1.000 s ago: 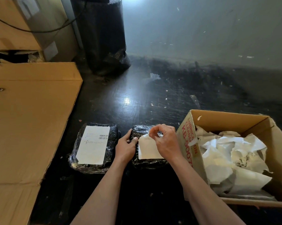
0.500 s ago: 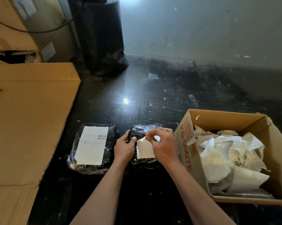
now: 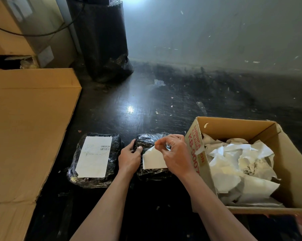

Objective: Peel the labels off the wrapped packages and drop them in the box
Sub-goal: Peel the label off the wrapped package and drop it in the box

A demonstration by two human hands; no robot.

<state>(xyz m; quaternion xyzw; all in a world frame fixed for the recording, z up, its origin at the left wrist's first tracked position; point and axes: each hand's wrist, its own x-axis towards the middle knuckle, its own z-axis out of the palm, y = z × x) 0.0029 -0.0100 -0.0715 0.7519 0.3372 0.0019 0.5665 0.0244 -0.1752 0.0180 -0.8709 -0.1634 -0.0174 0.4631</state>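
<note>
Right hand (image 3: 175, 154) pinches the lifted top corner of a white label (image 3: 153, 160), partly peeled off a black wrapped package (image 3: 146, 141) on the dark floor (image 3: 146, 105), just beside the box (image 3: 242, 127). Left hand (image 3: 129, 158) grips the package's left edge. The second package (image 3: 112, 145), with its barcode label (image 3: 94, 156) intact, lies to the left.

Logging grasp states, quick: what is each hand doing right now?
Left hand: grips the right package at its left edge.
Right hand: pinches the lifted corner of that package's label.
</note>
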